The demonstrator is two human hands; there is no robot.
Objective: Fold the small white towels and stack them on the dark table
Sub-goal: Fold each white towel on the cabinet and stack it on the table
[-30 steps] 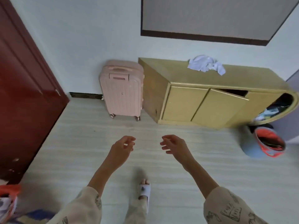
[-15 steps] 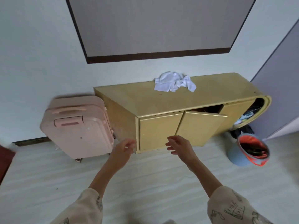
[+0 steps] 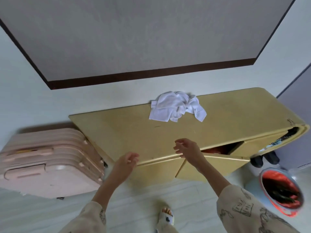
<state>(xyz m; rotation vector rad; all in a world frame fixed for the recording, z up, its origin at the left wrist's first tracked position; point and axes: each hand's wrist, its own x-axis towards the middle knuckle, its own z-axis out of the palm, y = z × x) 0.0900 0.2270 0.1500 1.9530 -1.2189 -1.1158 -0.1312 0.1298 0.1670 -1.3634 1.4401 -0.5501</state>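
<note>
Crumpled heap of small white cloth towels point(image 3: 176, 108), upper centre of frame, lying on the far part of the top of a long yellow-tan wooden cabinet point(image 3: 227, 121), close to the wall. More than one piece by the look of the tangle; I cannot count them.

Handling, my judgement: light, limp, no stiffness, not fragile, unlikely to slip on the matte top. Picked from the middle, a piece should sag and drag its neighbours along. The flat flap at the heap's lower left and the loose corner hanging at the lower right look like the cleanest places to pinch one layer and peel it free.

Left hand point(image 3: 127, 163), lower centre, over the cabinet's near edge: fingers loosely curled, holding nothing. Right hand point(image 3: 188, 148), just right of it and farther over the top: fingers relaxed and spread, empty. Both well short of the heap.

No dark table in view; the stacking place is out of frame.

Outward: cabinet door point(image 3: 208, 167) ajar below the right hand. Pink ribbed hard-shell suitcase point(image 3: 50, 162) at lower left. Blue bucket with orange liner point(image 3: 282, 194) at lower right.
</note>
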